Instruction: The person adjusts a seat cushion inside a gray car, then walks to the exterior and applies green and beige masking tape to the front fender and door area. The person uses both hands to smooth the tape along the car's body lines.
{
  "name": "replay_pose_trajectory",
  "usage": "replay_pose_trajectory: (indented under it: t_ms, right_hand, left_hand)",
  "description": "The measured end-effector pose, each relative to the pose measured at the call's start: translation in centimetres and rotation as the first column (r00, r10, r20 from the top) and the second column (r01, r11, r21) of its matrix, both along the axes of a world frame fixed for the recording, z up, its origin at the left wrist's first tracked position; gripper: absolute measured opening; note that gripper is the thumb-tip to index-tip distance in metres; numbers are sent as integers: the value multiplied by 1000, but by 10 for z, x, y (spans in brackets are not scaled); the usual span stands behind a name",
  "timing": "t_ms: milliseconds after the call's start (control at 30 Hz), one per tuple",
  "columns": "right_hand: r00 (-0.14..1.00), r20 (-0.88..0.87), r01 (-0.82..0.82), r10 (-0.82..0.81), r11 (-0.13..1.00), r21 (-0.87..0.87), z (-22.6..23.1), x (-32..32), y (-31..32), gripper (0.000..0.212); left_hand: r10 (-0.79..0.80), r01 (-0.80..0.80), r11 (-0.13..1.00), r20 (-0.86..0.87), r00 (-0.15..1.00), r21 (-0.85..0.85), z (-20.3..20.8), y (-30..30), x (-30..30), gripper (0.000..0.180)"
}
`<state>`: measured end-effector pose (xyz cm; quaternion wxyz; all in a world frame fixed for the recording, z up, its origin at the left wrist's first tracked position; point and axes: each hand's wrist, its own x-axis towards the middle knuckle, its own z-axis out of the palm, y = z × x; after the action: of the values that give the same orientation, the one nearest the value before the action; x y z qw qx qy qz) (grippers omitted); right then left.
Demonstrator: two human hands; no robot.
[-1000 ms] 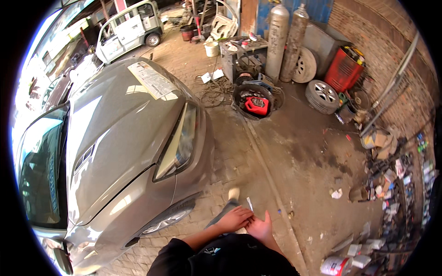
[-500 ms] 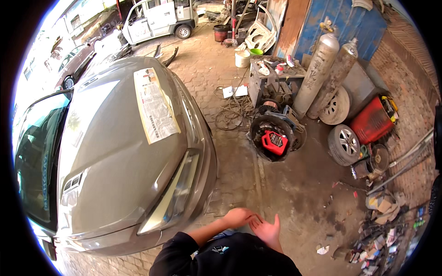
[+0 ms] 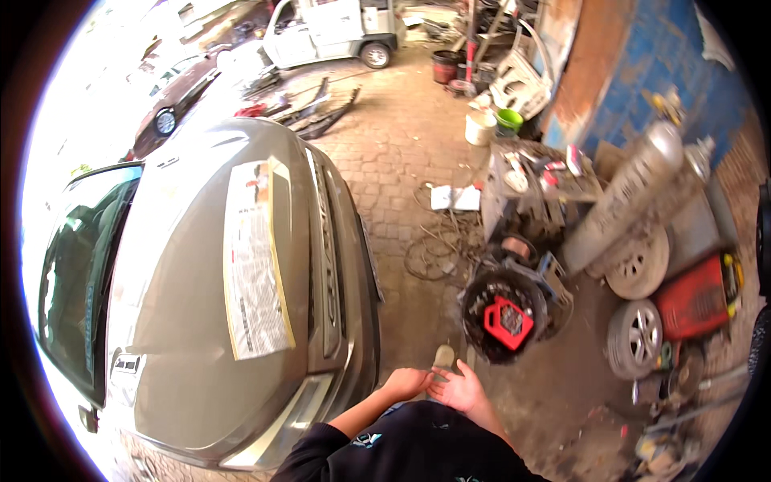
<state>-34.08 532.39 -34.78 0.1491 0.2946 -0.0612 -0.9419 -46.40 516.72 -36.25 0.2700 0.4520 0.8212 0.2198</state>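
In front of my body, low in the view, my two hands meet. My left hand (image 3: 407,384) reaches across with its fingers stretched out, and their tips touch or overlap the fingers of the other hand. Palm up, my right hand (image 3: 460,391) has its thumb apart from the fingers and carries nothing that I can see. Beyond them and to the right, a red plastic jug (image 3: 509,323) lies in a black, round, worn tub (image 3: 474,341). At my left stands a grey-brown car (image 3: 185,337), its hood bearing a taped newspaper sheet (image 3: 259,265).
A cluttered metal workbench (image 3: 514,193) stands beyond the tub, with cables (image 3: 434,251) on the paving beside it. Two tall gas cylinders (image 3: 622,197) lean at the right, near a wheel (image 3: 634,339) and a red metal container (image 3: 695,299). A white van (image 3: 329,32) is parked farther off.
My view has shifted, so the tub and bench sit farther right and lower. A shoe tip now shows beyond my hands. The hands stay together, with the right palm turned up more.
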Motion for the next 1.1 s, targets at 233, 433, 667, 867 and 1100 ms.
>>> replay_pose_trajectory:
  t_ms: [233,433,667,867,1100]
  right_hand:
    - [996,90,-57,-4,745,664,6,-158,117,35]
    - [975,132,3,-178,608,794,-2,-310,231,23]
    - [971,237,-118,-35,792,599,-4,-525,242,20]
    - [951,31,-233,307,649,724,51,-693,243,21]
    - [917,246,-365,314,412,835,5,-844,286,19]
  left_hand:
    - [237,-244,960,-63,969,-141,58,53,-152,43]
    - [497,-520,850,-195,846,-91,30,23,-271,32]
    - [614,-629,777,-251,748,27,22,44,-465,17]
    - [727,-680,686,-294,621,258,52,66,-608,8]
    - [844,-824,535,-151,514,184,57,87,-729,13]
